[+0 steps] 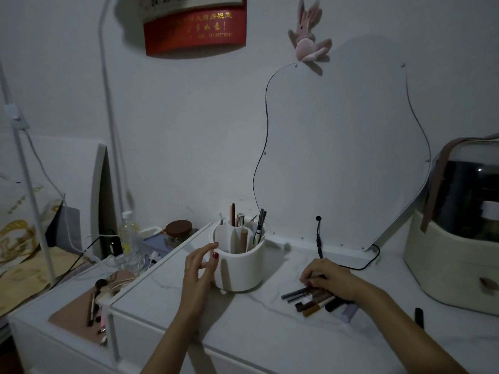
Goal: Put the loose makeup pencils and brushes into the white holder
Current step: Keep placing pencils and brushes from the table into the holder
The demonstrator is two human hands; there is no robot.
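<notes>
The white holder (243,268), round with divided compartments, stands mid-table with several pencils and tubes upright in its back sections. My left hand (199,268) rests against its left wall, fingers spread, holding nothing. To the right, several loose makeup pencils (310,302) lie in a heap on the white tabletop. My right hand (332,282) lies on top of that heap with its fingertips pressed on the pencils; whether it grips one is hidden under the fingers. One black pencil (419,317) lies alone further right.
A cream cosmetic case (456,268) with a dark clear lid stands at the right. A wavy mirror (345,163) leans on the wall behind, with a black cable (320,238) before it. A lower shelf at left (81,314) holds brushes, cables, a bottle and a jar.
</notes>
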